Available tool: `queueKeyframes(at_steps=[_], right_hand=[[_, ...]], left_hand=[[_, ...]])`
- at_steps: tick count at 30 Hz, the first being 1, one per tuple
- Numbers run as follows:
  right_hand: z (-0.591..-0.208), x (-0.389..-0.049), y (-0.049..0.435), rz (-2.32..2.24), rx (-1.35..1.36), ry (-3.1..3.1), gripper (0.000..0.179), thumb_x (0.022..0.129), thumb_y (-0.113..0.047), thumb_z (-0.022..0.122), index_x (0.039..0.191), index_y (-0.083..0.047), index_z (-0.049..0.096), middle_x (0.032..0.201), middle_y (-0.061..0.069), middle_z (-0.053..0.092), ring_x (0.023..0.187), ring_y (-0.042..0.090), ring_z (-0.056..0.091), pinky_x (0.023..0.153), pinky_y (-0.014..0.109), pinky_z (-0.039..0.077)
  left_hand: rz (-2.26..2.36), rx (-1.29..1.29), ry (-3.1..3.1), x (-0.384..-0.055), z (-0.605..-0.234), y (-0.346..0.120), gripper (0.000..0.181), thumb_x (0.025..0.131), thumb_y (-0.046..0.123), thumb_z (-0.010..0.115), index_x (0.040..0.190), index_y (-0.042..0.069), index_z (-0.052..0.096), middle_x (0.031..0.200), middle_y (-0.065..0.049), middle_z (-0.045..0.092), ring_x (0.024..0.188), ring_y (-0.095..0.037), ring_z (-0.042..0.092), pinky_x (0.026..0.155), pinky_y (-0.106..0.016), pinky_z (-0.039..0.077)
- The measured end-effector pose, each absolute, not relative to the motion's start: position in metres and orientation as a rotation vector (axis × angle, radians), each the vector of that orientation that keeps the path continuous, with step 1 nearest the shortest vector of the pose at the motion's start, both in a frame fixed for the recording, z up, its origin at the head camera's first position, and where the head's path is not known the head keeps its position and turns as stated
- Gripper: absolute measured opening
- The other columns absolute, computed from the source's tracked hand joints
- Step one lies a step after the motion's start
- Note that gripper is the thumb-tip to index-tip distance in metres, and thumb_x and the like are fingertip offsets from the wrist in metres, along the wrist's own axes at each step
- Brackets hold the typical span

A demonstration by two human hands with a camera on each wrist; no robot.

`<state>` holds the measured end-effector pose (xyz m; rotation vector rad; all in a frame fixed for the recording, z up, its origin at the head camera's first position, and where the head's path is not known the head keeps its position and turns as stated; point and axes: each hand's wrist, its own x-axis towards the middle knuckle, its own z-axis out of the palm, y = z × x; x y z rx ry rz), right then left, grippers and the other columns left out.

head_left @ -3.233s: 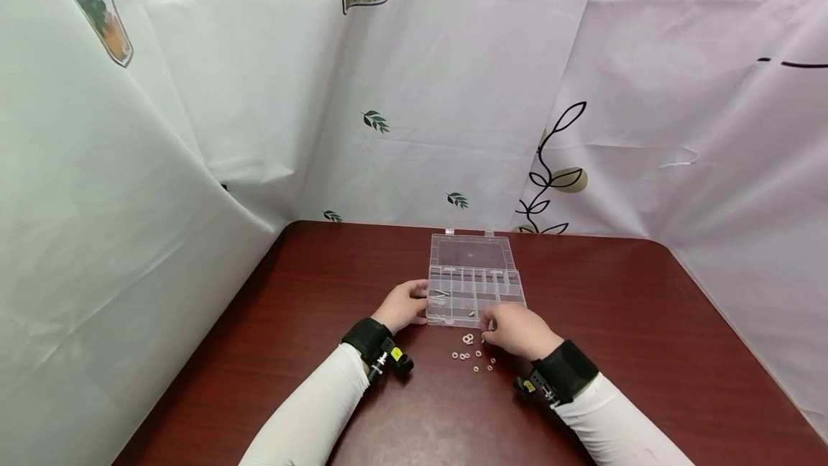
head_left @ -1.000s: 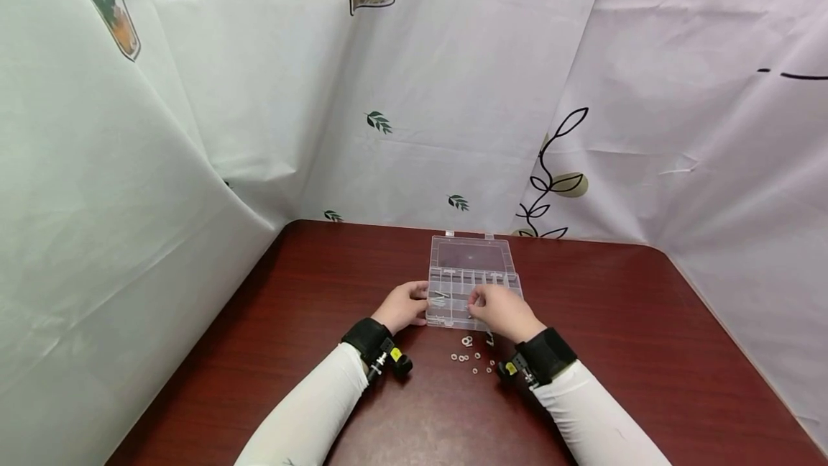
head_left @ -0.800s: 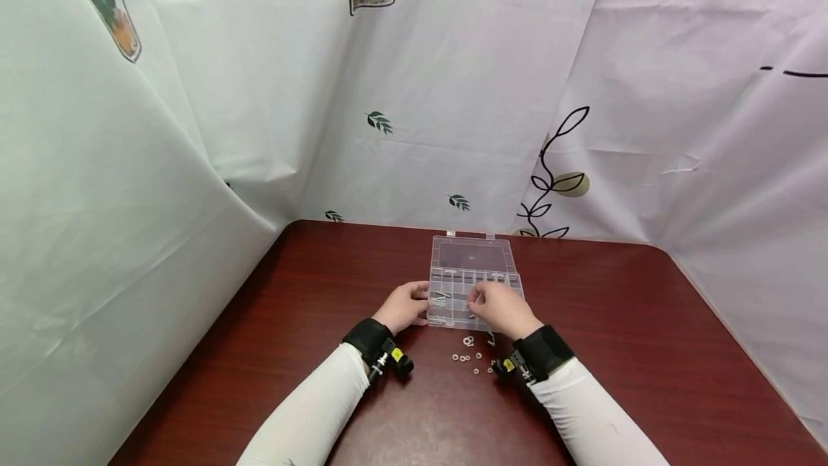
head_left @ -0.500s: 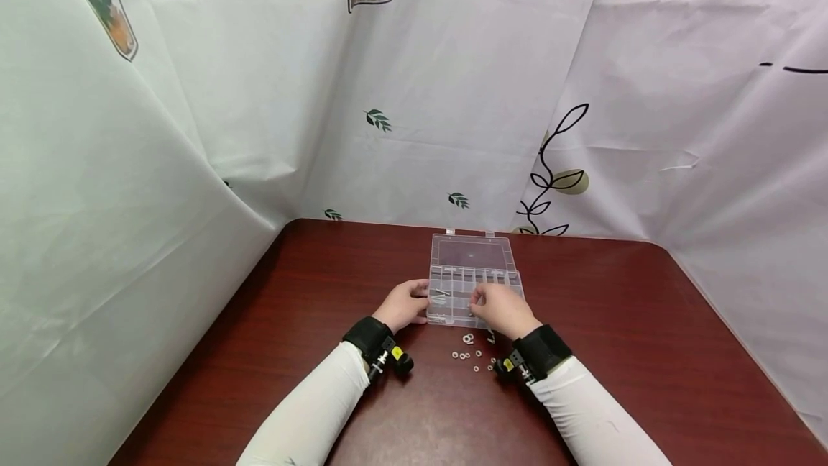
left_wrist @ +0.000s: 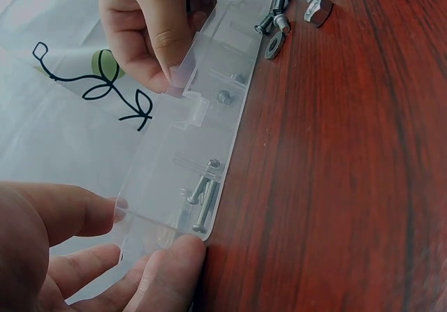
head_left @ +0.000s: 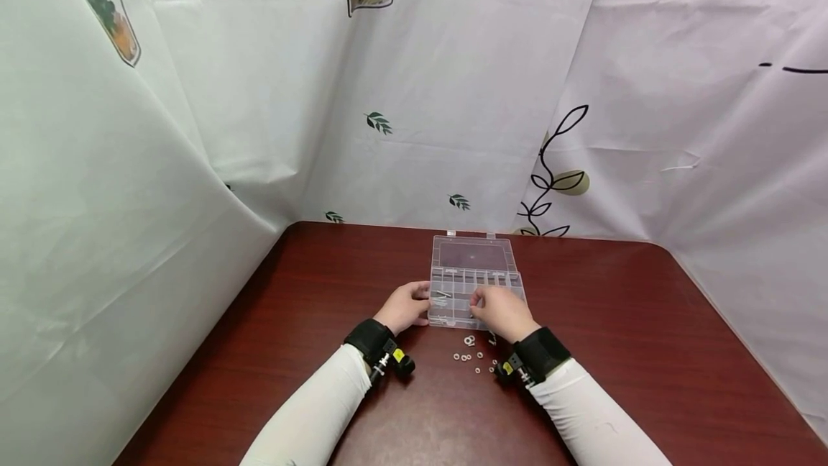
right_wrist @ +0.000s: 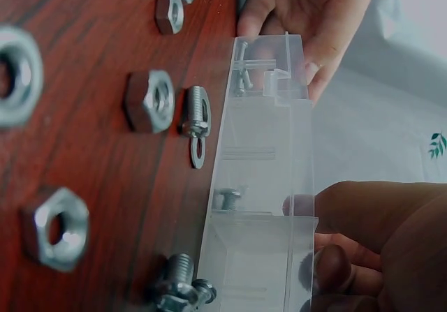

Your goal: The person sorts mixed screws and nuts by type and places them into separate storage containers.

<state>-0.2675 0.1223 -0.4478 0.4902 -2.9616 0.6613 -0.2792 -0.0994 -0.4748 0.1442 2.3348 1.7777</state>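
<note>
A clear plastic compartment box (head_left: pixel 442 311) lies on the table with its lid (head_left: pixel 472 256) folded back. My left hand (head_left: pixel 402 308) grips the box's left end, thumb and fingers around the corner. Long screws (left_wrist: pixel 205 200) lie in the compartment beside it. My right hand (head_left: pixel 506 312) reaches over the front wall, thumb and index close together inside a front compartment. A short screw (right_wrist: pixel 228 199) sits on that compartment's floor. The wall blurs the right fingertips, and I cannot tell whether they pinch anything.
In front of the box several hex nuts (right_wrist: pixel 150 101) are scattered on the dark red table (head_left: pixel 362 250). A washer (left_wrist: pixel 275 45) and short bolts (right_wrist: pixel 178 284) lie close along the box's front edge. A white patterned cloth (head_left: pixel 414 92) hangs behind the table.
Since about three seconds ago my right hand has moved from the table before the box up and left into a front compartment. It has barely shifted during the last second. My left hand stays put.
</note>
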Motion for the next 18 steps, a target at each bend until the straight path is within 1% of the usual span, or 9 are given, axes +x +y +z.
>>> queueKeyframes(at_steps=[6, 13, 18], right_hand=[[-0.448, -0.265, 0.124, 0.668, 0.529, -2.951, 0.008, 0.089, -0.018, 0.071, 0.083, -0.017, 0.067, 0.064, -0.006, 0.053, 0.056, 0.012, 0.046, 0.054, 0.03, 0.041], [-0.444, -0.26, 0.126, 0.672, 0.582, -2.934, 0.01, 0.088, -0.02, 0.073, 0.082, -0.02, 0.065, 0.063, -0.007, 0.051, 0.055, 0.011, 0.046, 0.053, 0.03, 0.04], [-0.438, -0.253, 0.127, 0.617, 0.606, -2.932, 0.011, 0.087, -0.021, 0.073, 0.08, -0.021, 0.064, 0.062, -0.008, 0.051, 0.055, 0.01, 0.046, 0.052, 0.03, 0.04]], left_hand=[[1.788, 0.158, 2.33, -0.278, -0.475, -0.1, 0.049, 0.096, 0.0, 0.06, 0.144, -0.001, 0.048, 0.124, -0.021, 0.058, 0.097, -0.026, 0.064, 0.066, -0.034, 0.061], [1.806, 0.175, 2.319, -0.278, -0.475, -0.1, 0.05, 0.095, -0.001, 0.06, 0.143, -0.002, 0.047, 0.124, -0.022, 0.058, 0.099, -0.028, 0.064, 0.065, -0.035, 0.061], [1.796, 0.168, 2.323, -0.278, -0.475, -0.1, 0.05, 0.095, 0.0, 0.06, 0.144, -0.001, 0.048, 0.124, -0.021, 0.058, 0.099, -0.027, 0.064, 0.066, -0.035, 0.061]])
